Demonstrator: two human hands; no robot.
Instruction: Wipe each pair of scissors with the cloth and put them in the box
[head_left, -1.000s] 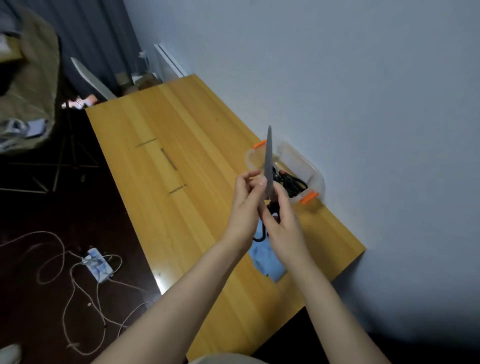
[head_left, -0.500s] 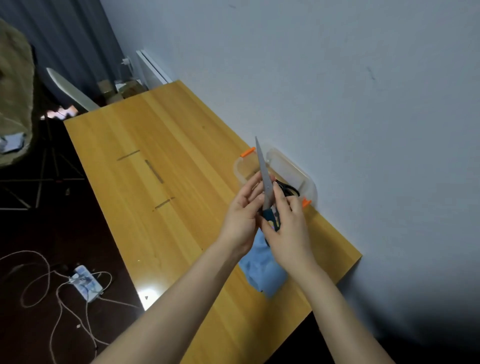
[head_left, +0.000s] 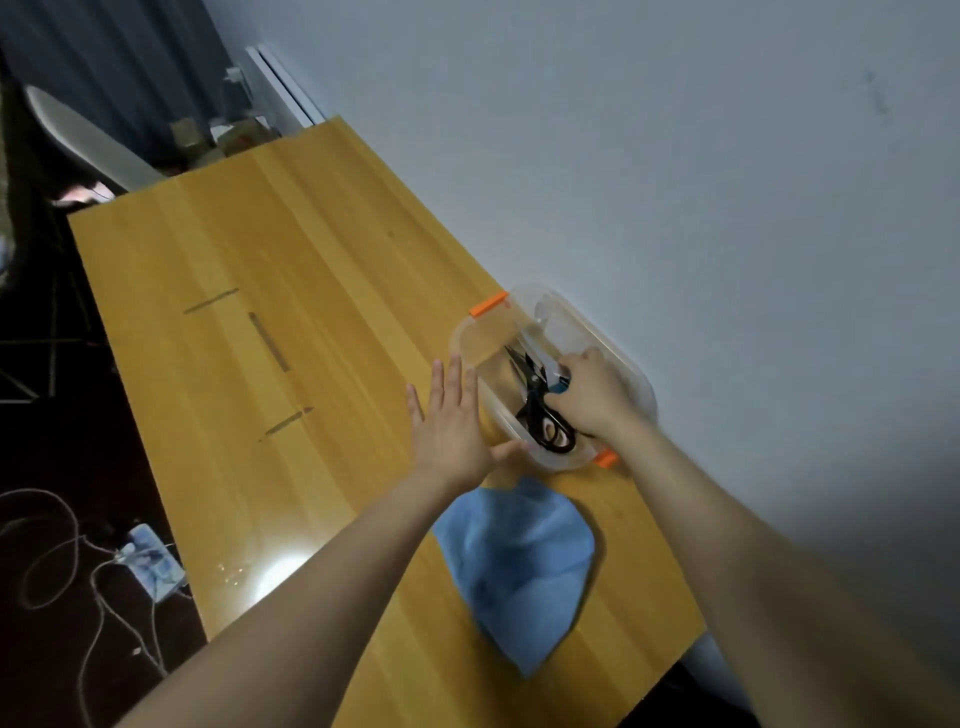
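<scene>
- A person's right grip (head_left: 592, 397) reaches into the clear plastic box (head_left: 463, 338), right of centre in the frame. Its fingers curl round the blue-handled scissors (head_left: 561, 384), of which only a sliver of handle shows.
- The left grip (head_left: 452, 423) is open, fingers spread flat, with the thumb at the box's lower-left corner, apparently steadying it.
- The black scissors (head_left: 537, 400) already lie inside, blades pointing toward the top of the frame and looped handles toward the bottom.
- The scissors look like rigid steel and moderately heavy, with smooth blades and sharp tips. The safest hold is at the handle loops, or on the closed blades well back from the points.
- The box is thin, light and translucent, with rounded corners and orange clips (head_left: 488, 304) at both ends. It would probably slide on the glossy bench (head_left: 291, 270) unless braced.
- The blue cloth (head_left: 519, 561) lies crumpled in the lower centre, clear of the box. It looks soft, limp and matte, and could be pinched up anywhere.
</scene>
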